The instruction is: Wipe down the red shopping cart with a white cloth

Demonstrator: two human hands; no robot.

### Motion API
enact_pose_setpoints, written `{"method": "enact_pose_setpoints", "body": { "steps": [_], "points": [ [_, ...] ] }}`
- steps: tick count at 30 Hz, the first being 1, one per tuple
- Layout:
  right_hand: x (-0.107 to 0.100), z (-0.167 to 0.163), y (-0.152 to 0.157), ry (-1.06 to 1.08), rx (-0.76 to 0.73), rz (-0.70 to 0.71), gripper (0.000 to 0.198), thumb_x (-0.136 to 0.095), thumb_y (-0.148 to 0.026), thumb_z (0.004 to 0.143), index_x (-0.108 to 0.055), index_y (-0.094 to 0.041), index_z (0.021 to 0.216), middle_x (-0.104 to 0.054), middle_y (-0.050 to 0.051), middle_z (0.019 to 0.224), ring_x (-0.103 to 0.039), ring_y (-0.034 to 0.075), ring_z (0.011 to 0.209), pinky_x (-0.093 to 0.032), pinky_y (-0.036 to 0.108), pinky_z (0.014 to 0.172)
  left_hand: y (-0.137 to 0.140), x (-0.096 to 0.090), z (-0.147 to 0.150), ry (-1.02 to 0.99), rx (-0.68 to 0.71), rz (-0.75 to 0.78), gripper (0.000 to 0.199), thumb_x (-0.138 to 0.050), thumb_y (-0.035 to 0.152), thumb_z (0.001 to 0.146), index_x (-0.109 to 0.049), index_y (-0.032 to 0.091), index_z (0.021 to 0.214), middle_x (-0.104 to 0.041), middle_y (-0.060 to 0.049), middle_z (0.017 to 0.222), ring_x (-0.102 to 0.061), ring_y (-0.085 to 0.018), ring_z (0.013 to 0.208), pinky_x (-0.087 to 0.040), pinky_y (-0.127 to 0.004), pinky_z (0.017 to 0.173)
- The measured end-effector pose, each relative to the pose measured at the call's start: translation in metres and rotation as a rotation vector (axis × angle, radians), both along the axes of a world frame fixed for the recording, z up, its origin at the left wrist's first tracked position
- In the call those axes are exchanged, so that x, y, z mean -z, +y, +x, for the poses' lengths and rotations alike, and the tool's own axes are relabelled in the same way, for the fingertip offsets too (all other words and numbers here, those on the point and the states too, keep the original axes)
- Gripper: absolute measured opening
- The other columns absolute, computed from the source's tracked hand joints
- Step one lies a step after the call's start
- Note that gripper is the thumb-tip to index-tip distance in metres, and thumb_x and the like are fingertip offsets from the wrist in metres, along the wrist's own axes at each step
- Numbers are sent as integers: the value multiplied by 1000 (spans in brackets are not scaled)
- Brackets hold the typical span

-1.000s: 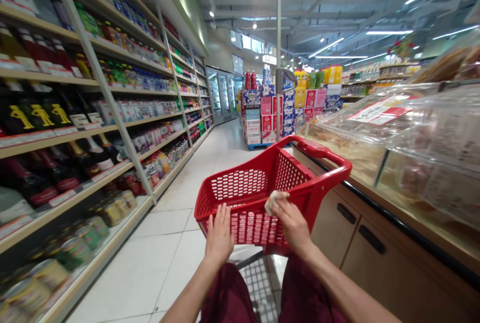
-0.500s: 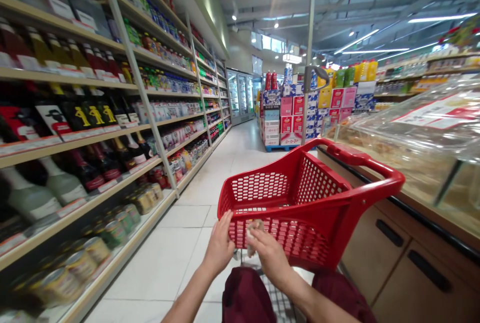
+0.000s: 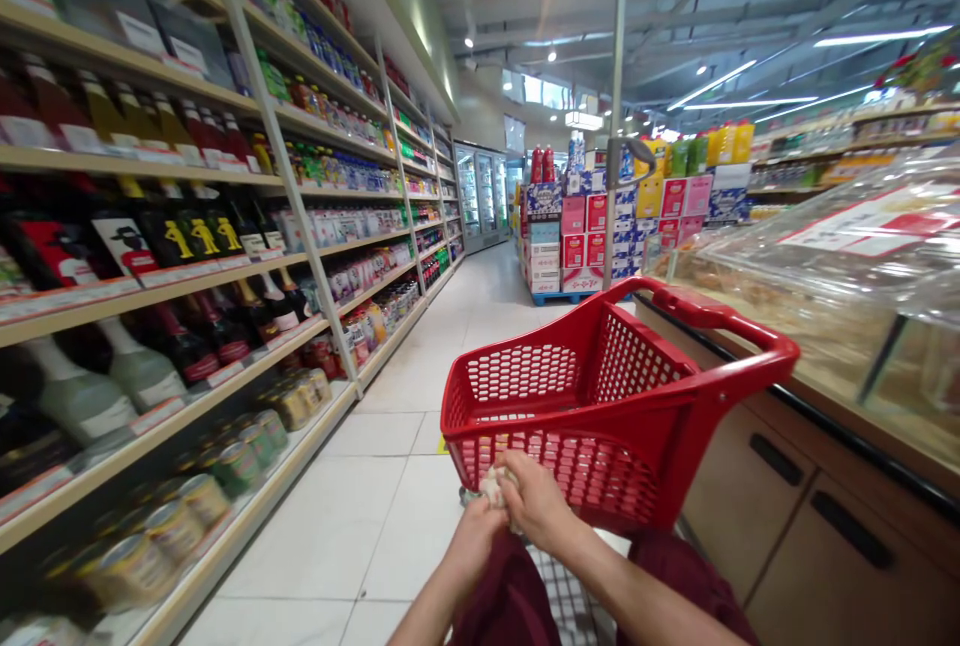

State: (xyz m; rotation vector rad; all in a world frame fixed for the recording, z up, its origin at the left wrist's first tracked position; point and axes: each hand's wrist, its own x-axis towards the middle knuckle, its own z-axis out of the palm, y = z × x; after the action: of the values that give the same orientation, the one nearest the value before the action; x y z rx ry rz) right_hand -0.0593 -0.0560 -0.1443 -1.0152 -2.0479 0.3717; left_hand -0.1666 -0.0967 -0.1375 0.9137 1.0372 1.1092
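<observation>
In the head view a red plastic shopping cart [image 3: 679, 416] stands side-on before my knees, its basket holding nothing that I can see. A crumpled whitish cloth [image 3: 493, 488] is bunched between my two hands, just outside the cart's lower left corner. My left hand [image 3: 477, 534] is closed on it from below and the left. Fingers curled, my right hand [image 3: 538, 500] grips the same cloth from above and the right. Parts of the cloth are hidden behind the fingers.
Shelves of bottles and cans [image 3: 202, 291] run along the left. A counter with clear covers [image 3: 847, 256] borders the cart's right side. Stacked drink cartons [image 3: 585, 241] stand on a blue pallet ahead. White floor tiles [image 3: 315, 516] lie between shelves and cart.
My left hand has left the cart's rim and come down and right to the cloth. My right hand has shifted slightly lower, and both hands now meet on the cloth.
</observation>
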Motion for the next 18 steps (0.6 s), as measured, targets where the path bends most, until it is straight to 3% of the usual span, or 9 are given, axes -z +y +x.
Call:
{"method": "enact_pose_setpoints", "body": {
  "steps": [3,6,12,15,18],
  "points": [
    [9,2,-10,-63,-166,27,28,-49,-18,74,-53,-20,102,-55,6,109,-49,17,104,-40,27,88,-6,1,-10,-183,40,-90,17,-57,24,52,-59,17,67,-61,1,67,-54,-14,69,-40,-25,69],
    [10,-4,-7,-186,-232,82,44,-59,-22,68,-49,-19,111,-48,8,119,-43,19,111,-37,29,92,-6,1,-28,-238,40,-179,22,-54,35,61,-59,18,74,-62,-1,72,-56,-14,71,-41,-28,71],
    [-5,-39,21,-433,-205,344,26,-49,-25,82,-52,-24,107,-54,6,110,-50,19,95,-41,32,81,7,-15,-71,-54,204,-134,46,-37,56,74,-49,24,105,-56,-4,109,-52,-19,100,-42,-36,80],
    [-2,-54,27,-422,-202,446,28,-49,-25,82,-50,-23,110,-53,7,113,-47,20,97,-40,34,82,11,-22,-86,30,244,-142,46,-39,55,75,-44,27,111,-51,-5,118,-53,-19,100,-44,-37,80],
    [2,-59,27,-375,-194,448,28,-50,-25,82,-51,-21,110,-55,7,110,-49,18,92,-41,30,78,11,-28,-94,147,249,-134,51,-38,58,74,-43,27,114,-49,-6,122,-53,-20,102,-44,-37,80]
  ]
}}
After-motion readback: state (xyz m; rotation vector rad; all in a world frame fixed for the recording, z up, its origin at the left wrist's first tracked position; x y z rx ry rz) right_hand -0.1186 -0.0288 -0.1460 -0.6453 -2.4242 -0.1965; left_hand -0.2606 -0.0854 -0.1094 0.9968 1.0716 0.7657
